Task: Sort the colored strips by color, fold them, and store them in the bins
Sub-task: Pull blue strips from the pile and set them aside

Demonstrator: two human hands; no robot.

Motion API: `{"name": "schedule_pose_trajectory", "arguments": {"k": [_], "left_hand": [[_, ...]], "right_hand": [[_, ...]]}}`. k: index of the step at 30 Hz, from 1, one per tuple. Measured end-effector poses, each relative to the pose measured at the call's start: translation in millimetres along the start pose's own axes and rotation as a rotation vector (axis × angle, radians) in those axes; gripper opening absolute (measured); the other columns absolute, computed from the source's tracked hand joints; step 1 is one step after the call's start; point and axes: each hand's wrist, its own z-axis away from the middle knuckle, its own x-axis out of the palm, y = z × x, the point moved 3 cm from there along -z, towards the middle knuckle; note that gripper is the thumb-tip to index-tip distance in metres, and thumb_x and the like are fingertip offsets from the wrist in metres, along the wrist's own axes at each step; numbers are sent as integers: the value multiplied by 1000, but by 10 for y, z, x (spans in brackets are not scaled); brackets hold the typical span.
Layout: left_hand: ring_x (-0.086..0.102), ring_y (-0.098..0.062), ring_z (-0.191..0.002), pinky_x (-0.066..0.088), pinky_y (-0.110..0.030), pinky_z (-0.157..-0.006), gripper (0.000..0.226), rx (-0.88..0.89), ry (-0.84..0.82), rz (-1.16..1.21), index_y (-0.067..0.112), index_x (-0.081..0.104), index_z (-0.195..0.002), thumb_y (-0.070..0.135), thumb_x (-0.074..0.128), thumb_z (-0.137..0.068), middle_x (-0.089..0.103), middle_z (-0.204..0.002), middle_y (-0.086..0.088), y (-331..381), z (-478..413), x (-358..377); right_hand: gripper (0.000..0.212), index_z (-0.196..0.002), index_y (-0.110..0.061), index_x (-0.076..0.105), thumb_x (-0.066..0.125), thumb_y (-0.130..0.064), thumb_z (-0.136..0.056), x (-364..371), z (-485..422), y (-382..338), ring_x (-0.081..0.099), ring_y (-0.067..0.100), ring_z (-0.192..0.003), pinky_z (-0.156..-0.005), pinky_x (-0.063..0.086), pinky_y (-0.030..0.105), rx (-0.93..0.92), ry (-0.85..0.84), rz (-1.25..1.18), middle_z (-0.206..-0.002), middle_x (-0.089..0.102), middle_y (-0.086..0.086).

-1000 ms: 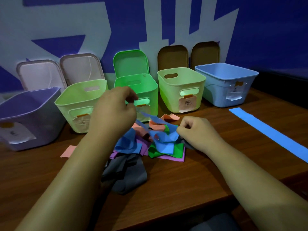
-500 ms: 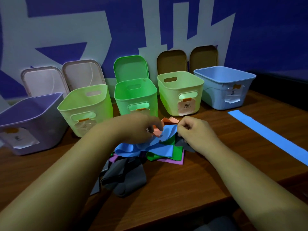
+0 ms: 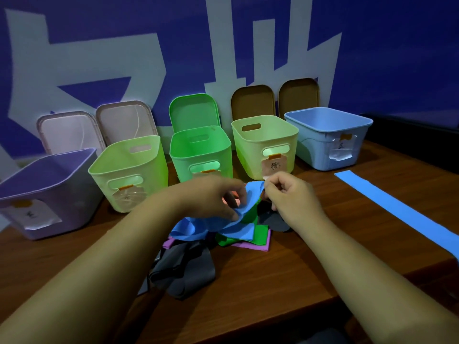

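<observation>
Strips lie heaped mid-worktop (image 3: 273, 294), in front of five open bins: purple bin (image 3: 37, 194), lime bin (image 3: 129, 170), green bin (image 3: 201, 155), pale-yellow bin (image 3: 265, 142), light-blue bin (image 3: 327, 137). Left hand (image 3: 211, 197) has its grip closed on the crumpled blue strip (image 3: 238, 219) above the pile. Right hand (image 3: 288, 194) pinches the same strip's upper edge. A flat blue strip (image 3: 397, 209) lies apart at far right.

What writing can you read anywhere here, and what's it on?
Tag on the right yellow-green bin: one handwritten character, too blurred to read.
Label on the blue bin: unreadable.
Label on the purple bin: unreadable.
Wall: large white strokes, cropped, unreadable.
</observation>
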Motion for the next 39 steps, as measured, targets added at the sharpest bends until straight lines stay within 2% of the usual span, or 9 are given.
{"name": "schedule_pose_trajectory", "arguments": {"k": [8, 12, 15, 18, 21, 24, 30, 35, 39], "left_hand": [[71, -17, -79, 57, -31, -72, 12, 34, 67, 421, 14, 69, -103, 12, 77, -95, 76, -88, -8, 35, 67, -170], [76, -31, -93, 62, -45, -87, 14, 82, 119, 714, 3, 59, -109, 6, 69, -100, 74, -95, -17, 175, 113, -319], [76, -36, -104, 61, -51, -94, 9, 103, 142, 872, 11, 57, -108, 9, 64, -103, 69, -100, -15, 295, 117, -414], [74, -34, -106, 58, -48, -93, 7, 147, 183, 855, 17, 57, -106, 14, 63, -105, 65, -105, -16, 389, 99, -542], [74, -26, -99, 56, -56, -100, 9, 163, 242, 829, 14, 58, -110, 15, 64, -104, 70, -104, -11, 458, 86, -678], [77, -28, -100, 54, -62, -103, 12, 157, 316, 833, 10, 58, -113, 14, 64, -104, 74, -101, -5, 516, 86, -819], [77, -31, -88, 60, -54, -92, 12, 120, 503, 827, 12, 60, -109, 16, 68, -102, 73, -100, -11, 576, 60, -1145], [58, -15, -69, 57, -38, -73, 9, 91, 641, 798, 21, 63, -97, 18, 71, -99, 58, -88, -7, 574, -9, -1370], [66, -18, -79, 56, -36, -69, 10, 91, 687, 865, 23, 63, -96, 18, 71, -97, 69, -92, -6, 569, -29, -1544]], "right_hand": [[20, -84, -21, 71, 66, -24, -102, -15, -5, -22, 62, 5, -56, -55, 48, 27, 17, 10, -14, -67, 70, 3], [20, -87, -26, 73, 65, -32, -105, -23, 8, -58, 63, 2, -58, -54, 47, 22, 20, -9, -36, -68, 71, -8], [18, -92, -31, 73, 63, -35, -106, -16, 2, -66, 61, 3, -56, -61, 48, 31, 26, -24, -77, -66, 71, -5], [12, -98, -34, 73, 64, -35, -105, 24, 2, -54, 62, 2, -59, -66, 50, 34, 43, -103, -124, -69, 71, -7], [7, -104, -42, 73, 66, -43, -103, 61, 15, -33, 67, 2, -61, -58, 49, 25, 63, -186, -50, -75, 75, -9], [8, -109, -42, 75, 70, -41, -102, 100, 5, 13, 74, 13, -65, -55, 56, 29, 120, -223, -79, -78, 77, 1], [10, -107, -42, 77, 69, -38, -103, 154, 36, 51, 70, 9, -64, -61, 57, 30, 127, -339, -98, -71, 71, -7], [15, -112, -40, 72, 65, -29, -104, 111, -21, 83, 76, 11, -87, -81, 65, 43, 64, -269, -29, -106, 79, -11], [19, -107, -40, 67, 62, -22, -105, 127, -23, 95, 67, 18, -64, -59, 58, 37, 115, -285, -78, -94, 79, 2]]}}
